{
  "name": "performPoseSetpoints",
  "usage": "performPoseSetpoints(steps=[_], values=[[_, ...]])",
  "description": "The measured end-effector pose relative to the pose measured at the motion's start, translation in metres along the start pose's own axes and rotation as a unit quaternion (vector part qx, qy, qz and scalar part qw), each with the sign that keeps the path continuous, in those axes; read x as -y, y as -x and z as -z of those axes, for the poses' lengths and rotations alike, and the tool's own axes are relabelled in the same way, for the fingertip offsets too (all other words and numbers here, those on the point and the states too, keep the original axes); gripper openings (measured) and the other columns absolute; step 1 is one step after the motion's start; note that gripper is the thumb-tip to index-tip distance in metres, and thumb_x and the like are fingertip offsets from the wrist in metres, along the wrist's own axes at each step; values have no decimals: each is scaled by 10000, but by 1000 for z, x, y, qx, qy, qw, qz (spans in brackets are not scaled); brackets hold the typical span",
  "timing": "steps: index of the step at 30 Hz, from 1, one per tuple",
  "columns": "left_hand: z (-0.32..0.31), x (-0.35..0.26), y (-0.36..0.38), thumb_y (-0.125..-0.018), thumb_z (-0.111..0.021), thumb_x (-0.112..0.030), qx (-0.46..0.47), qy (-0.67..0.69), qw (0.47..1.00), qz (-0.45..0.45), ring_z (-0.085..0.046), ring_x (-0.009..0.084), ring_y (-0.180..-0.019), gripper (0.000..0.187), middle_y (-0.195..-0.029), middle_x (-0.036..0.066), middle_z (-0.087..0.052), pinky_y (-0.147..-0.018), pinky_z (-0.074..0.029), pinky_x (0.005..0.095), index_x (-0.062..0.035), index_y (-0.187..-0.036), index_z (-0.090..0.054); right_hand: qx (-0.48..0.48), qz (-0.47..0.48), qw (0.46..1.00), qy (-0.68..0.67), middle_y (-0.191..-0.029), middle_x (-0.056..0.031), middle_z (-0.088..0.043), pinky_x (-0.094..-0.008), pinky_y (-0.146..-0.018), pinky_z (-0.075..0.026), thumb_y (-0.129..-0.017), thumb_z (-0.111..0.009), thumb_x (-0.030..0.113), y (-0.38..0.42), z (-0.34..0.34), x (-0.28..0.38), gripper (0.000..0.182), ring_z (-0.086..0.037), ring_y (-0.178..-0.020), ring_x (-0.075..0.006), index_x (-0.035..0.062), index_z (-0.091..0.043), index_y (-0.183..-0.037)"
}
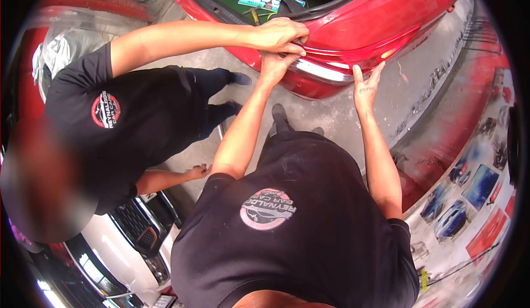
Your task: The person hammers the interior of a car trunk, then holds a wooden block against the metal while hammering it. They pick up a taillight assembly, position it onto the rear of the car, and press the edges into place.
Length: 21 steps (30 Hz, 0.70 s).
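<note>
A tail light (326, 69) with a bright white strip sits at the rear corner of the red car (359, 26). My left hand (274, 67) is at the light's left end, its fingertips partly hidden beneath a co-worker's hand (280, 34), which reaches in from the left. At the light's right end, my right hand (366, 84) touches the lens and body edge with its fingers spread. Whether my left hand grips anything cannot be made out.
The co-worker in a black shirt (143, 114) stands close on my left, a lower hand (199, 171) hanging near me. A licence plate (270, 0) and a hammer (254, 15) lie in the open trunk. A white car (118, 247) is behind at lower left.
</note>
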State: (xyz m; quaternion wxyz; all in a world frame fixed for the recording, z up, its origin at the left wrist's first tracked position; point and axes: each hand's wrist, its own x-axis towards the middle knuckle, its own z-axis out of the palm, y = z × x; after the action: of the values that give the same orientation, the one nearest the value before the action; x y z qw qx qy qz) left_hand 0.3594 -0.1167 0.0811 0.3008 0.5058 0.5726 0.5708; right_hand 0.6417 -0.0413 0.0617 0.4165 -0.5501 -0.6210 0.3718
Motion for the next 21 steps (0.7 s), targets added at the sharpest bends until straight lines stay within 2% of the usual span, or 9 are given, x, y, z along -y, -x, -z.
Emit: performPoseSetpoints(steps=[5, 7, 9, 11, 13, 17, 21], values=[[-2, 0, -1, -898, -808, -102, 6, 9, 1000, -6, -623, 129, -981, 237, -1023, 5, -684, -848, -516, 341, -36, -1116, -740, -4, 15, 1000, -15, -1701, -339, -150, -497, -1296, -161, -959, -766, 448, 0, 0, 1, 1117, -152, -1597, -435, -16, -43, -1673], [-5, 3, -2, -802, -877, -56, -47, 48, 998, 21, -663, 144, -976, 316, -1029, 40, -737, -877, -527, 323, 0, -1082, -741, -3, 14, 1000, -17, -1699, -341, -152, -499, -1295, -164, -959, -765, 450, 0, 0, 1, 1117, -152, -1597, -435, -15, -43, -1673], [-5, 6, -2, -797, -881, -57, -53, 45, 997, 14, -664, 148, -975, 336, -1029, 46, -736, -879, -529, 324, 9, -1091, -732, -5, 13, 1000, -20, -1698, -343, -153, -501, -1294, -166, -960, -765, 451, 0, -1, 2, 1117, -152, -1597, -435, -14, -43, -1674], [-4, 6, -3, -793, -886, -57, -57, 43, 997, 7, -665, 152, -974, 356, -1029, 51, -734, -881, -532, 325, 18, -1101, -723, -2, 5, 1000, -20, -1709, -330, -140, -516, -1298, -127, -957, -763, 463, 1, 0, 2, 1124, -147, -1600, -431, -15, -40, -1673], [-1, 14, -3, -784, -897, -72, -31, 48, 998, 17, -665, 174, -1010, 416, -1074, 73, -722, -911, -527, 341, 37, -1133, -699, -3, 6, 1000, -14, -1714, -321, -134, -525, -1298, -103, -956, -761, 470, 1, 0, 1, 1128, -142, -1602, -430, -16, -39, -1673], [0, 27, -4, -773, -911, -98, -45, 38, 998, 5, -658, 212, -1075, 517, -1131, 105, -704, -947, -514, 369, 44, -1205, -665, -1, 3, 1000, 0, -1726, -302, -127, -543, -1298, -45, -953, -756, 484, 1, 1, 3, 1136, -124, -1608, -430, -23, -36, -1671], [2, 14, 0, -760, -934, -155, -37, 23, 998, 49, -598, 272, -1216, 728, -1306, 165, -622, -1038, -471, 407, 55, -1348, -559, -5, 10, 1000, -6, -1722, -310, -130, -551, -1296, -50, -955, -754, 486, 2, 1, 1, 1136, -123, -1607, -438, -32, -36, -1667]])
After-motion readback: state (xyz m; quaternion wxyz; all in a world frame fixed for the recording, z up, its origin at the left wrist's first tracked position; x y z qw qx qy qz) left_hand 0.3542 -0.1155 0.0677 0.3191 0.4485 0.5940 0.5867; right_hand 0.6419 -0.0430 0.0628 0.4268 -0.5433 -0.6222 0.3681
